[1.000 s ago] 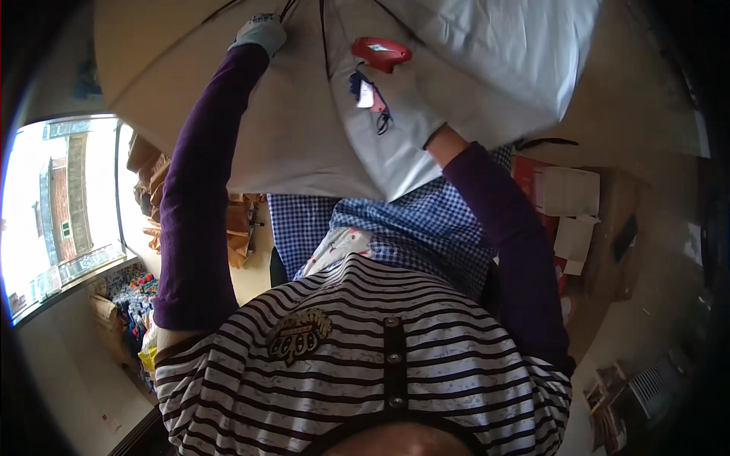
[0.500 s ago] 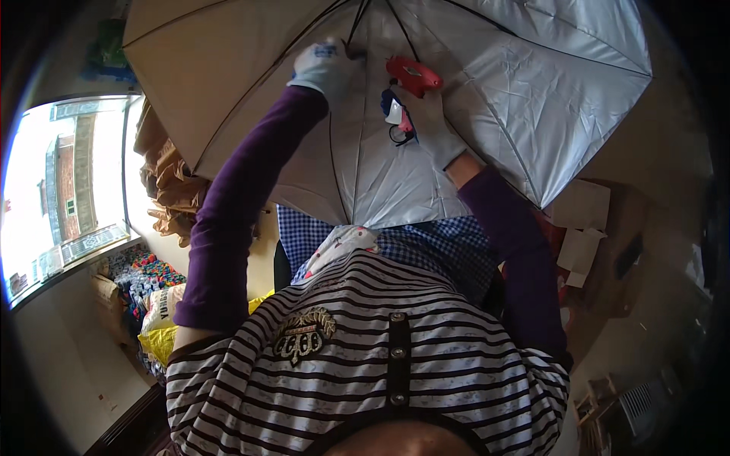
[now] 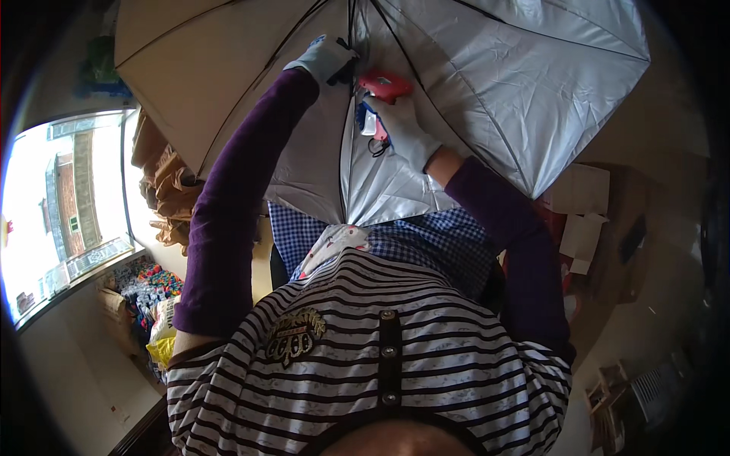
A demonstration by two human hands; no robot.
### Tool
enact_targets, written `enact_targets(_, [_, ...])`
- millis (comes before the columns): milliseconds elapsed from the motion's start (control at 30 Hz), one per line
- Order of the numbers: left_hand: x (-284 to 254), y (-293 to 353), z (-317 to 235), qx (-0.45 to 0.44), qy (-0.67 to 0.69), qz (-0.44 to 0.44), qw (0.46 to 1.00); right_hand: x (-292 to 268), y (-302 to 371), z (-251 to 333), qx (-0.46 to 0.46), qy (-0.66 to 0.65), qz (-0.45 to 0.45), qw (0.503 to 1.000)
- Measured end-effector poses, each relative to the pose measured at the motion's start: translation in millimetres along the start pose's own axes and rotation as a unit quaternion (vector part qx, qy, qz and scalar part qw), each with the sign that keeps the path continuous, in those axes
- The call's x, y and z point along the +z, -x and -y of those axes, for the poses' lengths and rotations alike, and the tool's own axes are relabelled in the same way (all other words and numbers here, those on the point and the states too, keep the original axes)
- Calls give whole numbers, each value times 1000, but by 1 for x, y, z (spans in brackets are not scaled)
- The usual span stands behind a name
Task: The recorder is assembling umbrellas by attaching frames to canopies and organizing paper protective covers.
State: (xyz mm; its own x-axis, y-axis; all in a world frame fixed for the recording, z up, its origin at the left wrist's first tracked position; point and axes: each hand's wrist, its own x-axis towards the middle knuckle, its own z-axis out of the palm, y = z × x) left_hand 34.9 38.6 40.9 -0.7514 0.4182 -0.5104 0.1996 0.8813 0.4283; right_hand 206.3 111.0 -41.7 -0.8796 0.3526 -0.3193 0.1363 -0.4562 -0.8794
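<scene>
A large silver-lined umbrella [image 3: 494, 99] is spread before me, its inner side with thin dark ribs facing up. My left hand [image 3: 323, 59], in a white glove with a dark blue palm, is closed at a dark rib near the top; its fingertips are partly hidden. To the right, my right hand [image 3: 407, 129] wears a matching glove. It grips a red-and-white hand-held tool [image 3: 385, 86] with a black loop hanging below. The tool's red head lies close to the rib by my left hand, and its exact kind is unclear.
Blue checked cloth [image 3: 426, 243] covers my lap under the umbrella's near edge. Brown paper bundles [image 3: 163, 182] and a bright window [image 3: 68, 205] are at left. Opened cardboard boxes [image 3: 582, 239] lie at right, with a small wooden stool [image 3: 604, 384] lower down.
My right hand has brought the red-and-white tool leftward, closer to my left hand. The left hand has shifted slightly, and the umbrella has moved a little to the left.
</scene>
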Motion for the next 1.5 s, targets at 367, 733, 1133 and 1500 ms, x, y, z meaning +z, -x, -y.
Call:
enact_targets(367, [1, -3, -1, 35, 5, -8, 999, 2, 9, -16, 15, 39, 4, 999])
enact_targets(733, [-6, -11, 10, 155, -95, 21, 983, -7, 10, -18, 115, -189, 70, 973])
enact_targets(1133, [-16, 0, -10, 59, -97, 78, 991, -10, -3, -22, 225, -241, 86, 940])
enact_targets(1500, [-89, -17, 19, 139, -482, -74, 862, 13, -1, 29, -37, -157, 51, 986])
